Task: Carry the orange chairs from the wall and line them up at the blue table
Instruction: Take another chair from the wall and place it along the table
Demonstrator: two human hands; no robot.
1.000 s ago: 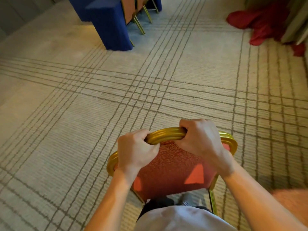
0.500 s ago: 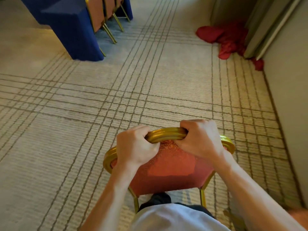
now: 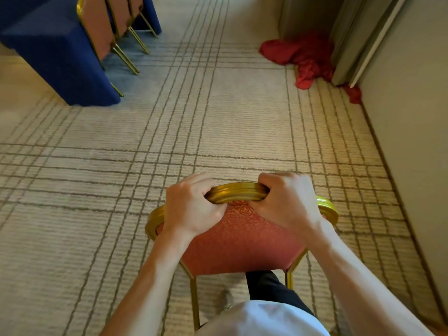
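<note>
An orange chair [image 3: 242, 241] with a gold frame is held up in front of me, its padded back facing me and its legs hanging near my legs. My left hand [image 3: 191, 207] grips the left part of the gold top rail. My right hand [image 3: 288, 202] grips the rail just right of its middle. The blue table [image 3: 55, 57], draped in blue cloth, stands at the upper left. Three orange chairs [image 3: 99, 30] are lined up along its right side, backs outward.
Striped beige carpet [image 3: 218, 132] stretches between me and the table. A heap of red cloth [image 3: 303, 57] lies at the upper right against folded panels [image 3: 356, 37]. A plain wall [image 3: 417, 117] runs along the right side.
The view has swung: the table and red cloth have shifted left and lower in the frame, and the right wall has come into view. Both hands keep their grip on the chair.
</note>
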